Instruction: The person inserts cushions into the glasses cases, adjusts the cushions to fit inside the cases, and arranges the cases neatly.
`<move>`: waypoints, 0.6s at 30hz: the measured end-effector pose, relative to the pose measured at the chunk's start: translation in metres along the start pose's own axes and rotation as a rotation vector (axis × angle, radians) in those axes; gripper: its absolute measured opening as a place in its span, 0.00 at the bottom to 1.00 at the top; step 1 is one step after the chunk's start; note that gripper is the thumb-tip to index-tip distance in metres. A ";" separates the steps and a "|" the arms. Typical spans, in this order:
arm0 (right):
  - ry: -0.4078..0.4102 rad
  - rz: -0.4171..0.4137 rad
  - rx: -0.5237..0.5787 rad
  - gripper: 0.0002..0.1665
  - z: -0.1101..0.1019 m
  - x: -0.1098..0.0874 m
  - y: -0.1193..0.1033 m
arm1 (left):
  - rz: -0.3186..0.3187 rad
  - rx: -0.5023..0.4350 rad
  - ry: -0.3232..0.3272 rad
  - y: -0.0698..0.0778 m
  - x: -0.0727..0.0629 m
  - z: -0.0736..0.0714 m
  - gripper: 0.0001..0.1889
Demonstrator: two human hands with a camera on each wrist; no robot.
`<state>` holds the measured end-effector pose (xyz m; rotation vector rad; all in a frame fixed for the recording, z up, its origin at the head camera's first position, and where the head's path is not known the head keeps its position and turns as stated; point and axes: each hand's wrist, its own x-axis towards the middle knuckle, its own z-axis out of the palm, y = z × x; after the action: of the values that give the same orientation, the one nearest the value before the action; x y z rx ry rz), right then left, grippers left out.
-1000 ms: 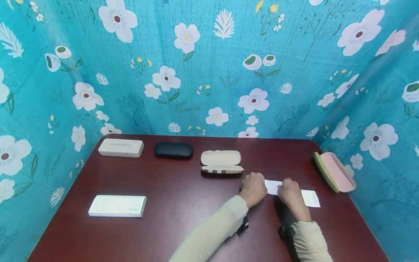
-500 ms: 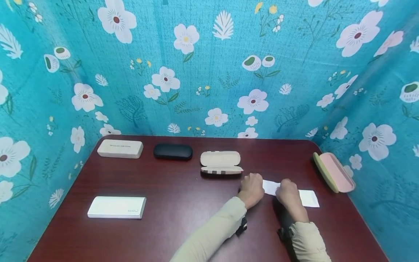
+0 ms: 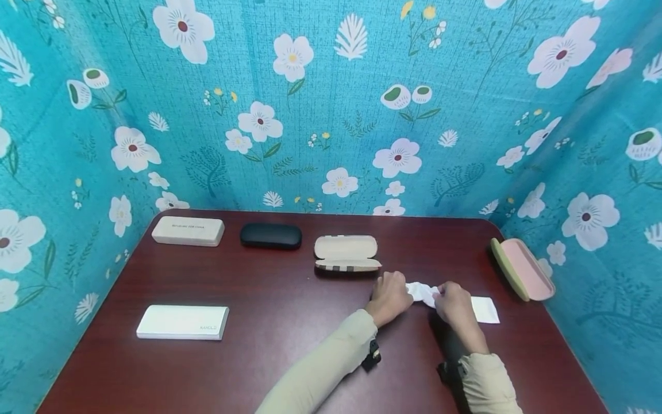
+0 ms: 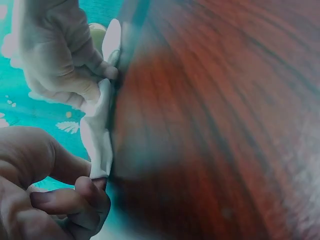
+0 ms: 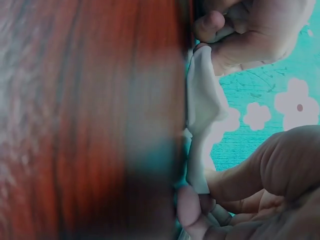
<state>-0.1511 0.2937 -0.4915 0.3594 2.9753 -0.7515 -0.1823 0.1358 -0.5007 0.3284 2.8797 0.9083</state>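
A narrow white cloth (image 3: pixel 424 293), perhaps tissue, lies at the table's right half, bunched between the hands. My left hand (image 3: pixel 390 298) pinches its left end between thumb and fingers; the left wrist view shows this hand (image 4: pixel 50 185) close up. My right hand (image 3: pixel 457 310) pinches the cloth farther along, and a flat end of it sticks out to the right of that hand. In the right wrist view the cloth (image 5: pixel 204 95) hangs in soft folds between both hands, just at the table surface. The right hand (image 5: pixel 270 185) shows below it there.
Beyond the left hand stands an open glasses case (image 3: pixel 346 248) with a cream lining. A green and pink open case (image 3: pixel 524 267) lies at the right edge. To the left are a black case (image 3: pixel 271 236), a cream case (image 3: pixel 188 231) and a white case (image 3: pixel 181 322). Floral curtains surround the table (image 3: pixel 279 356).
The cloth between the hands was flat and straight; now it is crumpled and folded. The left hand has shifted slightly left, and the right hand has tilted a little.
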 end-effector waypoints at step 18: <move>0.053 0.022 0.183 0.13 -0.020 0.002 -0.034 | 0.024 -0.081 0.098 0.000 0.000 -0.040 0.20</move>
<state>-0.1611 0.2744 -0.4585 0.4264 2.9533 -1.0305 -0.1887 0.1136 -0.4676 0.3198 2.9224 1.0707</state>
